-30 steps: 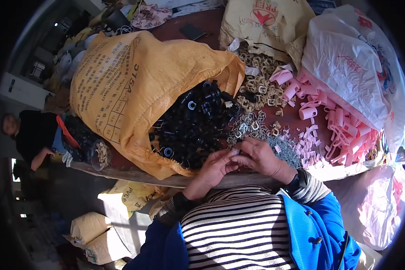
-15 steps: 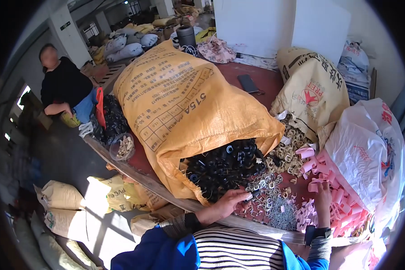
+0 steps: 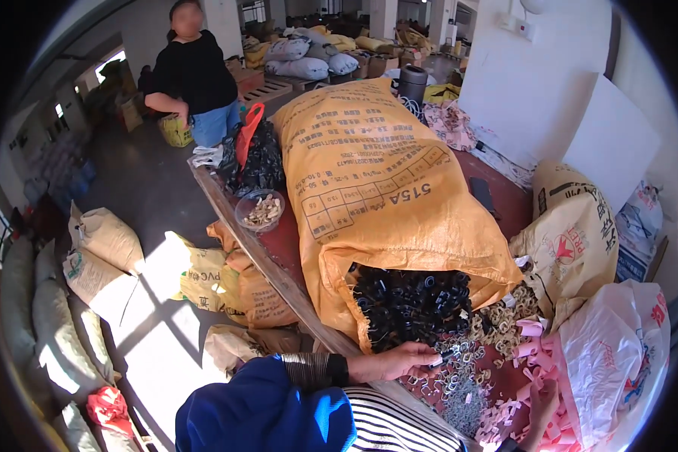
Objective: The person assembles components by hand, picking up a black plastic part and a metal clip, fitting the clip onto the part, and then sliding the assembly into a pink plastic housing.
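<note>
One piece in hand, looks part-done at most. Left hand [image 3: 399, 361]: thumb and fingers pinch a small black-and-white part [image 3: 439, 360], held just beside the silver clips [image 3: 471, 354], near the mouth of the orange sack [image 3: 407, 196]. Right hand [image 3: 542, 404]: down among the pink loops [image 3: 531, 352], well apart from the left; cannot tell if its fingers grip anything. So the two hands are not joined on the piece at this moment.

Left to do: seemingly plenty. Lots of black parts [image 3: 414, 309] fill the sack mouth, with gold buckles [image 3: 505, 320], grey bits [image 3: 465, 407] and pale pink bits [image 3: 496, 418] loose on the red table [image 3: 510, 181]. Finished count: cannot tell, no separate done pile stands out, and the black parts are too small to judge.
</note>
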{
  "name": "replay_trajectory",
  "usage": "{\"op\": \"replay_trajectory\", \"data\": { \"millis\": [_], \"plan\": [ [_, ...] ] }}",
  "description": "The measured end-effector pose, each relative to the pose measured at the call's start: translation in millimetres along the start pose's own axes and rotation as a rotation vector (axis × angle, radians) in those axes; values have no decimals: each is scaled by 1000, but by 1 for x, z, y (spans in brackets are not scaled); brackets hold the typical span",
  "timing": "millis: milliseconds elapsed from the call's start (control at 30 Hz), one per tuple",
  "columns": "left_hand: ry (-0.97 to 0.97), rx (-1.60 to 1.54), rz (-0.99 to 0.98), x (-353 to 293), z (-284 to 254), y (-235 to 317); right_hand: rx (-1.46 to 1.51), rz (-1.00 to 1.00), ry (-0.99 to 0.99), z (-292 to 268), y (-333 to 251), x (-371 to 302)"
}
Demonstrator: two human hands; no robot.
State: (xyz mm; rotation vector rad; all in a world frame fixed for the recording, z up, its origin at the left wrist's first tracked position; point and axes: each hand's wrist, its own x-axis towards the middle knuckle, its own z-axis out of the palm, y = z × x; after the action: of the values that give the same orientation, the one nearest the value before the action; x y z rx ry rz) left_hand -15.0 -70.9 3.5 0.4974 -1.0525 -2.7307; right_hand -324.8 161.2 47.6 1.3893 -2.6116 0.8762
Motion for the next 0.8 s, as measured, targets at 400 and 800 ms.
{"op": "replay_trajectory", "data": {
  "millis": [400, 800],
  "plan": [
    [-11, 44, 46, -6, 3, 2, 48, 140, -37, 15, -40, -33],
    [-22, 106, 47, 2, -9, -2, -23, -157, -97, 15, -64, -53]
  ]
}}
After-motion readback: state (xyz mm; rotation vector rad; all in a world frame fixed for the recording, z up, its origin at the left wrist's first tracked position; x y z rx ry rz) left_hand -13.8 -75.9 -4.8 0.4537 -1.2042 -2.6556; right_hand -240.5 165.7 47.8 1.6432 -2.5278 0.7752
